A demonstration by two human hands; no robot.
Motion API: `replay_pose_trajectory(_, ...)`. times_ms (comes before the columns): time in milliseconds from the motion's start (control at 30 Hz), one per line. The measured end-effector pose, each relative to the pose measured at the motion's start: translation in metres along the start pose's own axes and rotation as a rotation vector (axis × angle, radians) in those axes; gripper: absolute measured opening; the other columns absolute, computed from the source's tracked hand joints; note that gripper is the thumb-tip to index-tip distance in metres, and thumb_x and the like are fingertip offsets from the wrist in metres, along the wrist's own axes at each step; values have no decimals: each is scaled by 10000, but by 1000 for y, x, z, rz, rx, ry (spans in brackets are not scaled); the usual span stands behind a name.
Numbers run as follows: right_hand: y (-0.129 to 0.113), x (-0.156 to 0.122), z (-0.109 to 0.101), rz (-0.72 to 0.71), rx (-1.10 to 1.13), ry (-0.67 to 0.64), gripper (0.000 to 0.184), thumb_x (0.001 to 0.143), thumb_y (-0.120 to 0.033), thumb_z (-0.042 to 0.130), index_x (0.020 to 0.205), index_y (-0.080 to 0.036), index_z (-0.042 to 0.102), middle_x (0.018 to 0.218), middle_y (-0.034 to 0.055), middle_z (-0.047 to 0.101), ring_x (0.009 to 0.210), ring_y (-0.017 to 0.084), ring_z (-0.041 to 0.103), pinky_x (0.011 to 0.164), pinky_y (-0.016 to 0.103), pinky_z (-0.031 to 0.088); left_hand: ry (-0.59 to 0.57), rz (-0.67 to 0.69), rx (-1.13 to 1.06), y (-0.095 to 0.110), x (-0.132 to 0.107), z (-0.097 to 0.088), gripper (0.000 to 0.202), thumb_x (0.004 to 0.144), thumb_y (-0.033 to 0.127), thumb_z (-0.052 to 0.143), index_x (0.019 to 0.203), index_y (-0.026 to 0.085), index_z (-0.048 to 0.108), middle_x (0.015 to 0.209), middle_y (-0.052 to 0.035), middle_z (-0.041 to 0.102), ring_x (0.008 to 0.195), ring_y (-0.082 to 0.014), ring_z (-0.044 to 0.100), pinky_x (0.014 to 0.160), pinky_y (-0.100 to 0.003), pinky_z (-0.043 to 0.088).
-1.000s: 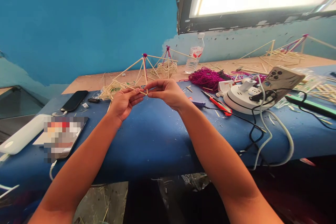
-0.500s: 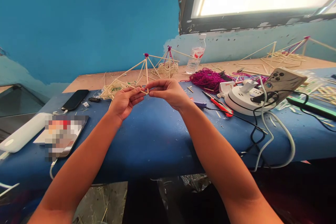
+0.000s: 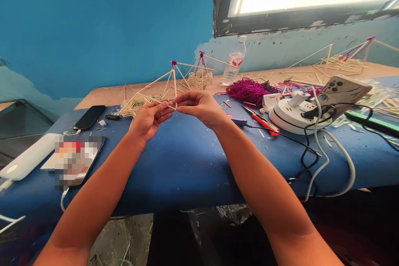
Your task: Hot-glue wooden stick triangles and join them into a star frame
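Fingertips [image 3: 164,111] of left hand [image 3: 149,121] and right hand [image 3: 201,109] are pinched together on a corner joint of the stick frame [image 3: 172,81] — held just above the blue table [image 3: 187,162]. Looks like joint-fixing; the next move needs a steady pinch with stick ends aligned. Bottle [image 3: 234,64] label — red, unreadable.

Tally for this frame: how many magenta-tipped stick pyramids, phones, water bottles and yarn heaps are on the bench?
stick pyramid: 3
phone: 3
water bottle: 1
yarn heap: 1
Total: 8
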State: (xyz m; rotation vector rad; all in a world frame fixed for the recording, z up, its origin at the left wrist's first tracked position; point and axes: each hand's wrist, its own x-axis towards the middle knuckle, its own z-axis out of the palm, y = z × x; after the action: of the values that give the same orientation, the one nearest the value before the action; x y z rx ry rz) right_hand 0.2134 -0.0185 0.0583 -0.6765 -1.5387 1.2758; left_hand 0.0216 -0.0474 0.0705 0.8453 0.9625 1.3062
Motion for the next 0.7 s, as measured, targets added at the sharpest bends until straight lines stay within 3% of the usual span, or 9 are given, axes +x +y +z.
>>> replay_pose_trajectory(267,2,0,0,-23,-2,12,348,632,-240,941,948,-184,806,936,35,808,856,155,729,794,287,589,-6,25,-22,-3,-1,0,149,942,62,754,816,125,804,914,-77,857,775,-134,805,765,-221,630)
replay_pose_trajectory(400,1,1,0,-50,-18,1,328,642,-240,922,943,-182,805,944,41,801,876,167,728,820,307,591,-1,94,-5,-6,2,-2,59,876,101,837,850,140,801,952,-77,863,854,-173,827,845,-273,655)
replay_pose_trajectory(533,-2,-1,2,-66,-61,37,254,690,-277,889,921,-199,820,940,33,805,877,173,723,852,335,604,-3,221,58,-8,1,-1,152,794,170,935,851,149,796,941,-76,860,935,-236,846,918,-353,678)
replay_pose_trajectory(700,-3,-2,5,-33,-49,84,234,674,-314,905,865,-213,817,858,25,786,836,176,731,800,331,633,4,257,98,-9,-2,1,218,758,224,978,850,158,792,947,-79,859,993,-277,851,962,-410,689)
